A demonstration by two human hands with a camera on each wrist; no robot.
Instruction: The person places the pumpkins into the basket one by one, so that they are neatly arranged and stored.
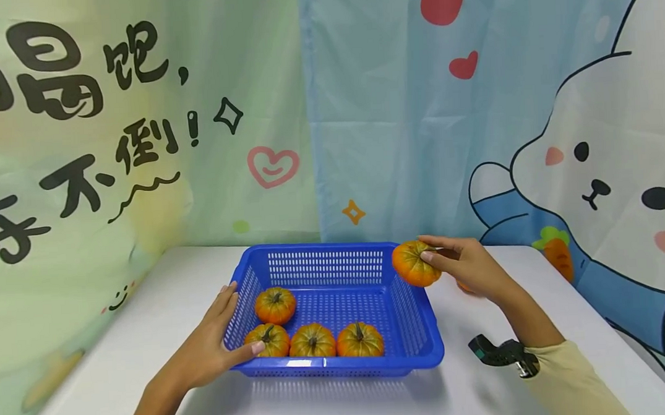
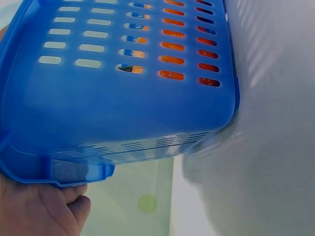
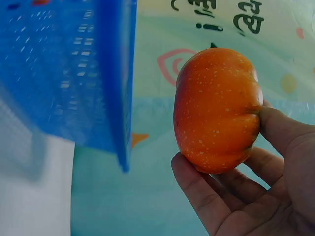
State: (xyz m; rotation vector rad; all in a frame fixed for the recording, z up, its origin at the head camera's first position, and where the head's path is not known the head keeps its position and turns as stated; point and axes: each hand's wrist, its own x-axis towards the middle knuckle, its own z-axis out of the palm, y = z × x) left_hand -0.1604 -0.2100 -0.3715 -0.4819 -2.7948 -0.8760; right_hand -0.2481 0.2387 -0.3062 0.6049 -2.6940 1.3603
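My left hand (image 1: 205, 352) grips the left front corner of a blue plastic basket (image 1: 384, 364), its thumb over the front rim and its fingers along the left side. In the left wrist view, curled fingers (image 2: 74, 206) show at the rim of the basket (image 2: 118, 108). My right hand (image 1: 474, 269) holds a small orange pumpkin (image 1: 413, 264) by thumb and fingertips, in the air at the basket's back right corner. The right wrist view shows the pumpkin's smooth orange side (image 3: 214, 113). Several similar pumpkins (image 1: 313, 341) sit inside the basket, along the front and left.
Partly hidden behind my right hand, another orange thing (image 1: 464, 287) lies on the white table (image 1: 485, 380). A printed cloth backdrop (image 1: 361, 107) hangs behind the table. A black wrist device (image 1: 506, 353) is strapped at my right sleeve.
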